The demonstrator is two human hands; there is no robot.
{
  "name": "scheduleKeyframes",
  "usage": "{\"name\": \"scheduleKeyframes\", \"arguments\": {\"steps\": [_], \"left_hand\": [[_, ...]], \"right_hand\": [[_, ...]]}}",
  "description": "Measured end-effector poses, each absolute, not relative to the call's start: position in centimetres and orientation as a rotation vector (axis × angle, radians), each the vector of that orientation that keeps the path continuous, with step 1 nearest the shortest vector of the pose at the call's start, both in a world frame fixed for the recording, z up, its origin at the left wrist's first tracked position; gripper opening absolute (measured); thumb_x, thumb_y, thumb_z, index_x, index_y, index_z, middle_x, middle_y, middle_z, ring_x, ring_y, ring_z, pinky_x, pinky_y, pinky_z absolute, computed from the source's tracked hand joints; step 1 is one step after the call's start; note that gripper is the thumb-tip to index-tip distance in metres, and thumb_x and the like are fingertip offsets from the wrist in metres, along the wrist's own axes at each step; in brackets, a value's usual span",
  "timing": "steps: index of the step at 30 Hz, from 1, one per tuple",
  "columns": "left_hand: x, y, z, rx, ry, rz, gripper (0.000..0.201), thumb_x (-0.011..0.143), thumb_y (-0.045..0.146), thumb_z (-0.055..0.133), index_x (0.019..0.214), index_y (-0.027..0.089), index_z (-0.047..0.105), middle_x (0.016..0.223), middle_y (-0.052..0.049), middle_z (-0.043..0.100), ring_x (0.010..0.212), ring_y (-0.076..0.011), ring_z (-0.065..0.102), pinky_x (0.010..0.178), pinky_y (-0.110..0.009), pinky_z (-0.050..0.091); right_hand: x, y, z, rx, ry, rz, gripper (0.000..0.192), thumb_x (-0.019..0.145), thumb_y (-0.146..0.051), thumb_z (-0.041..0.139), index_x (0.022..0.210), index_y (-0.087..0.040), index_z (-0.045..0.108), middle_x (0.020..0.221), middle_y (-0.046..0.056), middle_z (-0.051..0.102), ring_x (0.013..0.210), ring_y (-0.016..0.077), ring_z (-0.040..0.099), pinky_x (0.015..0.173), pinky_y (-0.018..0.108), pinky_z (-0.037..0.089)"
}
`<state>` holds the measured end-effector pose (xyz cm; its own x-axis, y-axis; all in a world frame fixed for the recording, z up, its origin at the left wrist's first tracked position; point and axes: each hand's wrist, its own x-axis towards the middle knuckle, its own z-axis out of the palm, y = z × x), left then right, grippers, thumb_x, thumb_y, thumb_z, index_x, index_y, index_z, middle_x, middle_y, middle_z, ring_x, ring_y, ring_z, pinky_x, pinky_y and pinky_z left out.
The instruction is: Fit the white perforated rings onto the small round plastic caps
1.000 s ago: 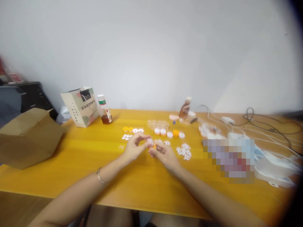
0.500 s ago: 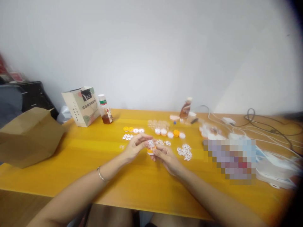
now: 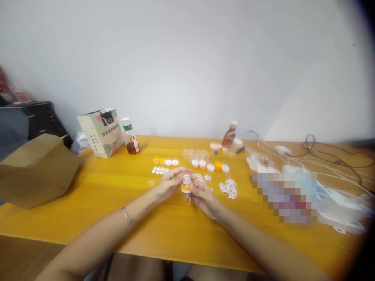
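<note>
Small jar with an orange lid was pinched between both hands — left hand and right hand — above the middle of the table, well short of its far edge; stickers lay nearby.

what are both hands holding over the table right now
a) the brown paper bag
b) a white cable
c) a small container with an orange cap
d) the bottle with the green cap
c: the left hand and right hand meet around a small container with an orange cap; the paper bag and bottle stand untouched.
</note>
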<state>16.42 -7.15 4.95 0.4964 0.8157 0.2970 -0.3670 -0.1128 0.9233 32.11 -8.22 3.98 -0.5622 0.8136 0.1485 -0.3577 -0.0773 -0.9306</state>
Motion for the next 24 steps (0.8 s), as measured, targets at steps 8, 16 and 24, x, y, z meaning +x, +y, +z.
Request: {"name": "scheduleKeyframes", "arguments": {"steps": [8, 16, 24], "left_hand": [[16.3, -7.0, 4.8, 1.429, 0.558, 1.145, 0.032, 0.072, 0.033, 0.063, 0.097, 0.014, 0.058, 0.088, -0.008, 0.062, 0.072, -0.0142, 0.058, 0.066, -0.025, 0.045], [15.4, -7.4, 6.3, 1.606, 0.507, 0.882, 0.041, 0.074, 0.035, 0.060, 0.109, 0.015, 0.054, 0.094, -0.009, 0.062, 0.087, -0.0195, 0.058, 0.081, -0.032, 0.042], [16.0, -7.4, 5.6, 1.717, 0.670, 1.040, 0.036, 0.075, 0.040, 0.057, 0.096, 0.011, 0.057, 0.081, -0.005, 0.061, 0.070, -0.0141, 0.057, 0.073, -0.027, 0.043]], "right_hand": [[32.1, -8.1, 3.7, -0.624, -1.441, 1.683, 0.020, 0.069, -0.034, 0.065, 0.075, -0.016, 0.060, 0.061, -0.001, 0.054, 0.056, 0.0090, 0.047, 0.056, 0.023, 0.036], [32.6, -8.0, 3.9, -0.485, -1.316, 1.873, 0.023, 0.072, -0.037, 0.062, 0.068, -0.014, 0.058, 0.061, 0.000, 0.054, 0.055, 0.0076, 0.047, 0.053, 0.020, 0.034], [32.2, -8.1, 3.7, -0.497, -1.236, 2.013, 0.035, 0.077, -0.048, 0.051, 0.085, -0.015, 0.057, 0.069, 0.004, 0.060, 0.065, 0.0123, 0.053, 0.064, 0.025, 0.039]]}}
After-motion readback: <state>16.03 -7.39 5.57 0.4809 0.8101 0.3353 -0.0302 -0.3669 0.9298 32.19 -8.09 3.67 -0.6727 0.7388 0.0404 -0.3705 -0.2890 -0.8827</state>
